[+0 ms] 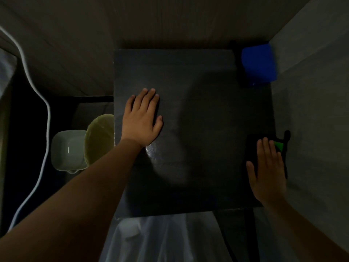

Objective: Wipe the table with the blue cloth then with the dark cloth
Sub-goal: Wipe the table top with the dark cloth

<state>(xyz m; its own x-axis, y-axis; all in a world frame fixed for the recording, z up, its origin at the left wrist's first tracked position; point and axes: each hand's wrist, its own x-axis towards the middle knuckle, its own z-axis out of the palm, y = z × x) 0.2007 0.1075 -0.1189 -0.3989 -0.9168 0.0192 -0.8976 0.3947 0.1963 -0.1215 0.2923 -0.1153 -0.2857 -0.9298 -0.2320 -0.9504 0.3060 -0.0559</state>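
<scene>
Dark cloth [253, 148] sits at the right edge of the table [198, 82], near the front corner, and my right hand [268, 171] lies flat on top of it, fingers stretched out, palm down, pressing rather than pinching; a green patch [279, 146] peeks out past the fingertips, and I can't tell whether that is part of the cloth or something beneath it. It reads as a thin, limp fabric, light, likely to bunch if I push from one corner, so I judge a spread palm over its middle is the way to drive it, with the fingers pinning the leading edge. The blue cloth [258, 63] is parked at the far right corner, well apart from both hands, partly hanging off the tabletop, soft and folded by the look of it. My left hand [141, 120] is planted open on the bare surface near the left edge, holding nothing, probably steadying the table. The top looks dark and slightly textured, with a sheen near the left wrist. Off to the left, below, a pale tub [66, 150] and a yellowish bowl [100, 137]; a white cable [45, 103] runs past them.
</scene>
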